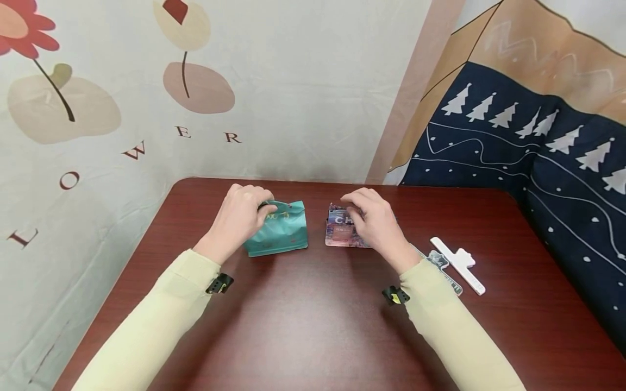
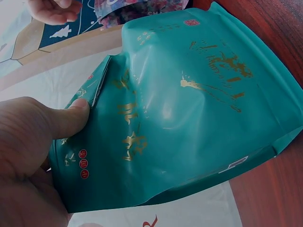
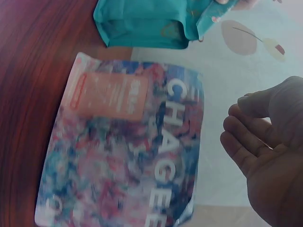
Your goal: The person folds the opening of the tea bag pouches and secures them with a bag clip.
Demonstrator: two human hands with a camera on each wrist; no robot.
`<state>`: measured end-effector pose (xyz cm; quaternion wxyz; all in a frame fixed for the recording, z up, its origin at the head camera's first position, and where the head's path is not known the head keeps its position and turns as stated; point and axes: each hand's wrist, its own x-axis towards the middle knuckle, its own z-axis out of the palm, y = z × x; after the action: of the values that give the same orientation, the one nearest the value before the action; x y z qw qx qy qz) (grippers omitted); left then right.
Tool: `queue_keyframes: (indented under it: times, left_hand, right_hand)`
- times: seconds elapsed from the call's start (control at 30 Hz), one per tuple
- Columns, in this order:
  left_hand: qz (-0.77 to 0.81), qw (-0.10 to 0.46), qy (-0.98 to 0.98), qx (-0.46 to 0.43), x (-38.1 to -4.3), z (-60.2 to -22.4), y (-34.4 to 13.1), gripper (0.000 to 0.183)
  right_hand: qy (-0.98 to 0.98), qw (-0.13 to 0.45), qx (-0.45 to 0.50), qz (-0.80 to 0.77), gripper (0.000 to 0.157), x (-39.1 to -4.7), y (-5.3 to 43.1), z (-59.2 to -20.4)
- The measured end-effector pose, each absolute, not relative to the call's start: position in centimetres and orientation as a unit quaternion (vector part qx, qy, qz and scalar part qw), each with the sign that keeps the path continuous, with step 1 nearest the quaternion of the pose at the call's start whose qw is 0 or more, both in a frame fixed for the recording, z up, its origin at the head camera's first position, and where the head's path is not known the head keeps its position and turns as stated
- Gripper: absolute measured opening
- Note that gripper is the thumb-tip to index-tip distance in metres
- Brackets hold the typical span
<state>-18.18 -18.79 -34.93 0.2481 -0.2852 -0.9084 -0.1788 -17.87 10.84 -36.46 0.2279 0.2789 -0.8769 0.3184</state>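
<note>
A teal pouch [image 1: 280,231] with gold lettering stands on the table, and its upper part is folded over. My left hand [image 1: 240,210] grips that folded top corner, with the thumb [image 2: 73,118] lying on the front side and the other fingers hidden behind. To the right is a colourful floral pouch [image 1: 340,231] marked CHAGEE, also seen as the CHAGEE pouch [image 3: 120,146] in the right wrist view. Just by its top edge hovers my right hand [image 1: 374,220], fingers loosely bent, with a gap between them and the pouch and nothing held.
Right of my right forearm lies a white bag clip [image 1: 458,266]. Beside it a grey patterned clip [image 1: 440,262] is partly covered by the sleeve. The reddish-brown table [image 1: 303,326] meets a printed cloth wall [image 1: 303,108] at its back edge and a dark blue cloth [image 1: 489,141] at right.
</note>
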Motion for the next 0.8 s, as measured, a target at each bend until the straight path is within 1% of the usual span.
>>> queue_keyframes:
  times: [0.3,0.8]
  left_hand:
    - [-0.178,0.251,-0.907,-0.288,-18.2,-35.0,-18.8,0.012]
    - [-0.173,0.237,-0.913,-0.283,-18.2,-34.9,-18.9,0.011]
  right_hand:
    - [-0.886,0.23,0.259,0.307,0.024,-17.0,13.4,-36.5]
    - [-0.9,0.229,0.236,0.286,0.028,-16.1,17.1,-36.9]
